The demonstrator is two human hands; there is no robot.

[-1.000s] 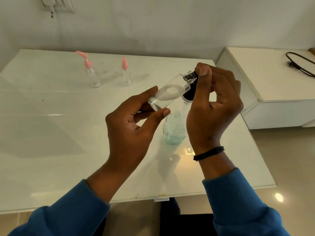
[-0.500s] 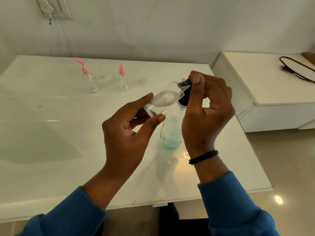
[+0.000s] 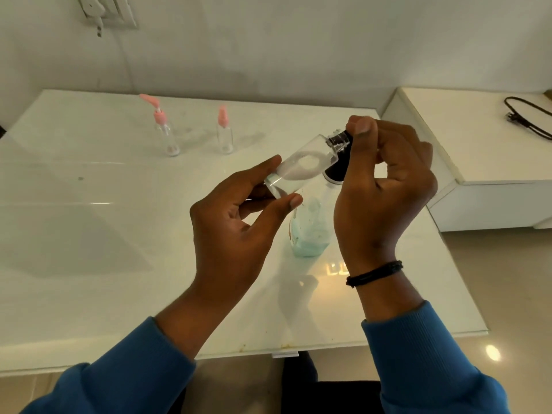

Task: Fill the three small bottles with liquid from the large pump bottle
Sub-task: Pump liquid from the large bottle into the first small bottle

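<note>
Right now the left hand (image 3: 239,213) pinches the base end of a small clear bottle (image 3: 301,167) between thumb and fingertips, held up in the air above the table (image 3: 89,234). The right hand (image 3: 385,186) has its thumb and curled fingers closed on the cap (image 3: 339,141) at the bottle's other end. The bottle's long axis tilts up and away, from the left hand at the lower near end to the right hand at the upper far end, so the neck points toward the right hand, which is the nearer one to the opening. My judgement is that the cap is being twisted; whether on or off cannot be told. A little clear liquid seems to lie along the bottle's lower side.

Directly beneath the hands, the large pump bottle (image 3: 310,234) stands on the table toward the right edge, with pale blue-green liquid low in it and its dark top (image 3: 334,171) just below the held bottle's neck. Two more small bottles with pink pump tops, one (image 3: 167,135) left of the other (image 3: 224,134), stand well apart from the hands near the far edge; both look nearly empty.

The table is white and glossy, with a few marks along its near edge. Beyond the right edge stands a low white cabinet (image 3: 478,162) with a black cable (image 3: 525,115) on it. A white wall (image 3: 298,40) with a switch plate (image 3: 107,10) closes the far side.
</note>
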